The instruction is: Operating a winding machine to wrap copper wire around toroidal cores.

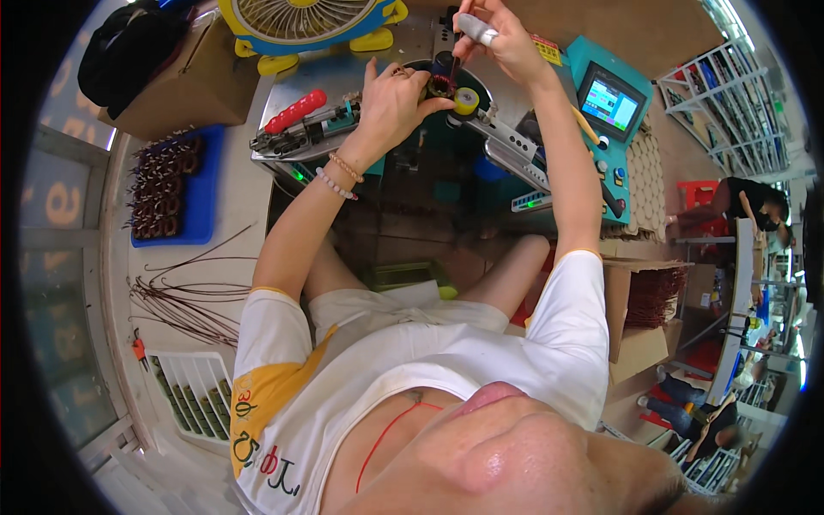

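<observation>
In the head view, the left hand [390, 103] reaches up to a winding machine [412, 129] on the bench, its thumb and fingers pinched on a small dark ring-shaped coil [440, 85] that sits at the machine's centre, just left of a yellow roller [466, 101]. The right hand [498, 39] is raised above the coil, fingers closed around a thin dark wire [455, 64] that runs down to the coil; a grey wrap covers one finger of that hand. Two bead bracelets [341, 174] circle the left wrist. A red-handled clamp [296, 112] lies on the machine's left part, and a teal control box [611, 107] with a lit screen stands to the right. A yellow and blue fan [300, 21] stands behind the machine. To the left, a blue tray [202, 193] holds rows of wound coils, loose copper-coloured wires [184, 292] lie on the white table [240, 197] below it, and a white slotted tray [193, 386] sits nearer the person. A cardboard box [639, 300] of wire bundles stands at the right.
</observation>
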`<state>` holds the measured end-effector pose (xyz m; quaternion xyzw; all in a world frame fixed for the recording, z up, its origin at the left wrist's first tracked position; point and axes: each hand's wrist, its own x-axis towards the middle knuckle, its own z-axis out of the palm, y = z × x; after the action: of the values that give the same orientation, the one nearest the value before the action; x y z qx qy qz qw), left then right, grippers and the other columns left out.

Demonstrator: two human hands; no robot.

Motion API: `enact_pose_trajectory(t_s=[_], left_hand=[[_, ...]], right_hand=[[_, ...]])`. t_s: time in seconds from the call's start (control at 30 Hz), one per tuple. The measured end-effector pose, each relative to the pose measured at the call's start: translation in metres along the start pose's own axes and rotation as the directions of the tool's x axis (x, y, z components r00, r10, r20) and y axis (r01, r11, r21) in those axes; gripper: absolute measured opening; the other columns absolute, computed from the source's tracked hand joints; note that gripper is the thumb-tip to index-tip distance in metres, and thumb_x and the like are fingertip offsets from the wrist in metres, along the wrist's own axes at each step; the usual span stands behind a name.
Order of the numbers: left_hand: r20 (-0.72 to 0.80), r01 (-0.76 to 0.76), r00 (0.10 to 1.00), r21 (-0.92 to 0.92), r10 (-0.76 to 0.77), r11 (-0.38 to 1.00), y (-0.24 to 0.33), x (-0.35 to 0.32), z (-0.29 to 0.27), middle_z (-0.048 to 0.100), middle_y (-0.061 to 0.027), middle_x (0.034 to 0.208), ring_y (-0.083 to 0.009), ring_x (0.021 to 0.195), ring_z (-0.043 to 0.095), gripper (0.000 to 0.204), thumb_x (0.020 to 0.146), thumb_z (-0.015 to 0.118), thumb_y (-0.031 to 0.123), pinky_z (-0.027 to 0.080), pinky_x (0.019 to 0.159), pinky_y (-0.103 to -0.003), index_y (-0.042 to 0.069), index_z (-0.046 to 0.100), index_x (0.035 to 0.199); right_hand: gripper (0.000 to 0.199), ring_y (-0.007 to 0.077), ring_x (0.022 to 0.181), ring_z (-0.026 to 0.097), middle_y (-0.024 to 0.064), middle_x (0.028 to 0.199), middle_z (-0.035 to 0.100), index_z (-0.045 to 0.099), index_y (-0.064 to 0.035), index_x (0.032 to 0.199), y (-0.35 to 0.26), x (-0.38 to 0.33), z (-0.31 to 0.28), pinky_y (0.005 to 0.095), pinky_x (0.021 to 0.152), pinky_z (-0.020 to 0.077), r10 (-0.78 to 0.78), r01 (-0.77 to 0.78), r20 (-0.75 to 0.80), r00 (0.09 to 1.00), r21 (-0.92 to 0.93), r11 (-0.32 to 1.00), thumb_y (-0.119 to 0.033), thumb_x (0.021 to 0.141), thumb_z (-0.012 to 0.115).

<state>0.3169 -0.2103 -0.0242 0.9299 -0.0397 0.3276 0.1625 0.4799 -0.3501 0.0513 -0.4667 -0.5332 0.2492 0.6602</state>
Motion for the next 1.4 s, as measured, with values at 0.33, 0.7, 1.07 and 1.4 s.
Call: enact_pose_trajectory(t_s=[0.33,0.7,1.07,1.4], left_hand=[[0.036,0.042,0.999,-0.025,-0.041,0.999,-0.003,-0.003,-0.001,0.071,-0.0107,0.084,-0.0308,0.095,0.066,0.049,0.079,0.074,0.051,0.039,0.102,-0.055,0.006,0.07,0.099],[-0.024,0.016,1.0,0.001,-0.015,1.0,-0.003,0.0,0.0,0.069,-0.0079,0.077,-0.0284,0.09,0.065,0.048,0.077,0.076,0.051,0.037,0.102,-0.058,0.006,0.071,0.094],[-0.01,0.017,1.0,0.003,-0.017,1.0,0.004,-0.002,-0.002,0.07,-0.0077,0.08,-0.0278,0.092,0.065,0.046,0.078,0.077,0.048,0.036,0.102,-0.058,0.007,0.071,0.097],[-0.008,0.029,1.0,-0.016,-0.029,0.999,0.0,0.002,0.003,0.068,-0.0078,0.073,-0.0289,0.097,0.064,0.048,0.078,0.075,0.052,0.034,0.103,-0.062,0.006,0.07,0.087]], right_hand=[[0.023,0.0217,0.075,0.071,0.0099,0.091,0.063,0.05,-0.0033,0.113,-0.005,0.049,0.022,0.0313,0.063,0.0578,0.556,-0.536,0.006,0.831,-0.26,0.803,-0.013,0.096,0.062],[0.015,0.0354,0.088,0.072,0.015,0.091,0.062,0.041,-0.009,0.11,0.003,0.017,0.004,0.0421,0.076,0.061,0.39,-0.388,-0.175,0.904,0.051,0.92,-0.021,0.105,0.049],[0.026,0.025,0.08,0.073,0.0126,0.091,0.065,0.051,-0.0025,0.114,-0.021,0.057,0.031,0.0324,0.066,0.0596,0.567,-0.498,0.091,0.819,-0.377,0.781,-0.026,0.103,0.053],[0.018,0.025,0.094,0.071,0.0091,0.098,0.066,0.051,-0.0068,0.11,-0.016,0.014,-0.023,0.0338,0.082,0.0577,0.418,-0.421,-0.052,0.907,-0.102,0.901,-0.023,0.103,0.055]])
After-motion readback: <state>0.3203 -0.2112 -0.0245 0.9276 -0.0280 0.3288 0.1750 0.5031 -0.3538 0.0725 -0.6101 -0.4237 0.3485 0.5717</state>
